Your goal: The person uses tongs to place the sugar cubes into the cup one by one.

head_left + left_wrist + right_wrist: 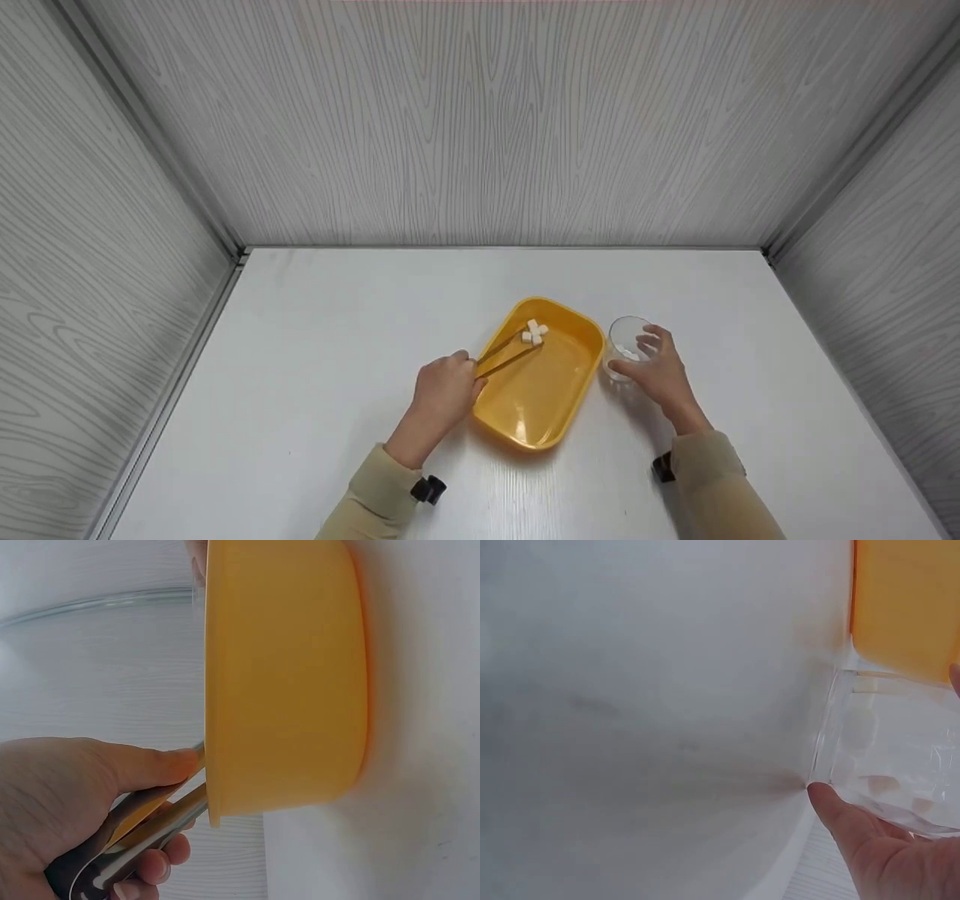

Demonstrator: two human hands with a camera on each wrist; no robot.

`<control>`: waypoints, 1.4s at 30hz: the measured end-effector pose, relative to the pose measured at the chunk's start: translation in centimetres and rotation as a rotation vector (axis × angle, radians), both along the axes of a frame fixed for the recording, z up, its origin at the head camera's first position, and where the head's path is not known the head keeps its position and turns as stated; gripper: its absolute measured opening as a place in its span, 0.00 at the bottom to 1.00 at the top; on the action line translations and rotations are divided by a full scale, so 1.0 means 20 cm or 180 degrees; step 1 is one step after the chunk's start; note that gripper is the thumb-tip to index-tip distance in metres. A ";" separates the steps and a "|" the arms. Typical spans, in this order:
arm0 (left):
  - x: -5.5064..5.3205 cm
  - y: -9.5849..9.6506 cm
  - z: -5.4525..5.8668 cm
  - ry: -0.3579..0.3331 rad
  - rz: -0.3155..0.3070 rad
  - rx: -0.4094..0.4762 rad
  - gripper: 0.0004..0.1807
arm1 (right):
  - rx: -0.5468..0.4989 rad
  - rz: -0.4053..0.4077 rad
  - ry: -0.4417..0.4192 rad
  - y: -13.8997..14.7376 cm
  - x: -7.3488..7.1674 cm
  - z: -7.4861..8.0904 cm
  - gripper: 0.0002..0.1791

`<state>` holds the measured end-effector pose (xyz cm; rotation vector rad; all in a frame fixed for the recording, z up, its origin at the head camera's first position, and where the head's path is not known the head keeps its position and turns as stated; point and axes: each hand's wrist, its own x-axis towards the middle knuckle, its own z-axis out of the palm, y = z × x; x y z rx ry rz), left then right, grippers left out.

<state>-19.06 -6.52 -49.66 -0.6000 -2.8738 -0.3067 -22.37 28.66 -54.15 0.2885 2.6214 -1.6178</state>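
My left hand [445,387] grips a pair of metal tongs [154,826] over the near left rim of a yellow tray [536,401]. The tongs' two arms are spread, with their tips on either side of several small white cubes [527,337] in the tray's far part. My right hand [663,373] is curled round a clear drinking glass [624,334], its thumb low on the near side. The glass stands upright beside the tray's right edge. Some whitish pieces show inside it, too blurred to identify. The left wrist view hides the cubes behind the tray wall.
A white tabletop [337,337] lies under everything, with grey wood-grain panels [487,135] rising behind it and on both sides. A dark wrist device [429,490] sits at the left cuff, another [663,466] at the right cuff.
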 end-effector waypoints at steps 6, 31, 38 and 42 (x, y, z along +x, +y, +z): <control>0.00 0.00 0.01 -0.0067 0.0009 -0.0004 0.15 | -0.0030 0.0019 0.0036 0.00 0.00 0.00 0.60; 0.03 -0.01 0.00 -0.0018 -0.0095 0.0066 0.12 | -0.0043 0.0046 -0.0031 0.01 0.00 0.00 0.60; 0.04 -0.01 0.01 -0.0119 -0.0078 0.0085 0.11 | -0.0075 0.0090 -0.0026 0.01 0.01 0.01 0.60; 0.03 -0.01 0.01 -0.0172 -0.0060 0.0065 0.11 | -0.0191 0.0146 0.0027 0.02 0.01 0.02 0.62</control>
